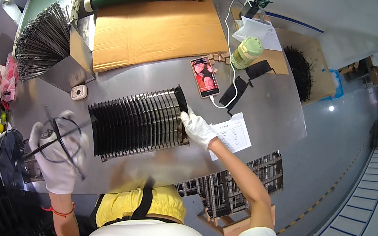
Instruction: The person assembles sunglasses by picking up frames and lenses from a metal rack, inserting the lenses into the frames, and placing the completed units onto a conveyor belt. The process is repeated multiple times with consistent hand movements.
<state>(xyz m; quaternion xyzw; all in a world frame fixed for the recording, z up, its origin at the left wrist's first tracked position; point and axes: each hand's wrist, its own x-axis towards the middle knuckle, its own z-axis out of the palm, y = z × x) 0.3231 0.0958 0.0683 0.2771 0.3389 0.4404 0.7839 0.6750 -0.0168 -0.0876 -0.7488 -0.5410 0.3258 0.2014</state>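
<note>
Left hand: thin black crossed strips with a looped dark strand (56, 140) are held, slightly blurred, in the white-gloved left hand (58, 158), with the fingers curled about them; they are raised left of the rack, near the table's front edge.
Right hand: the right end of the rack is touched by the white-gloved right hand (198, 128), its fingers kept close together; whether the end is pinched or only steadied cannot be told.
Rack: a long black rack of close, parallel curved ribs with metal edges (138, 122) is laid aslant on the grey metal table (269, 114), between the two hands.
Rows: by judgement, the rack is well filled, since ribs are seen from one end to the other; whether any place is left unfilled cannot be made out.
Remaining stock: a thick sheaf of thin dark wires (44, 43) is kept in an angular grey metal bin (83, 50) at the upper left, so plenty of loose material seems left unused.
Beside the rack: a white printed sheet (236, 133) is partly covered by the right forearm; a lit phone (204, 76) is placed behind it, near two flat black brackets (233, 94).
</note>
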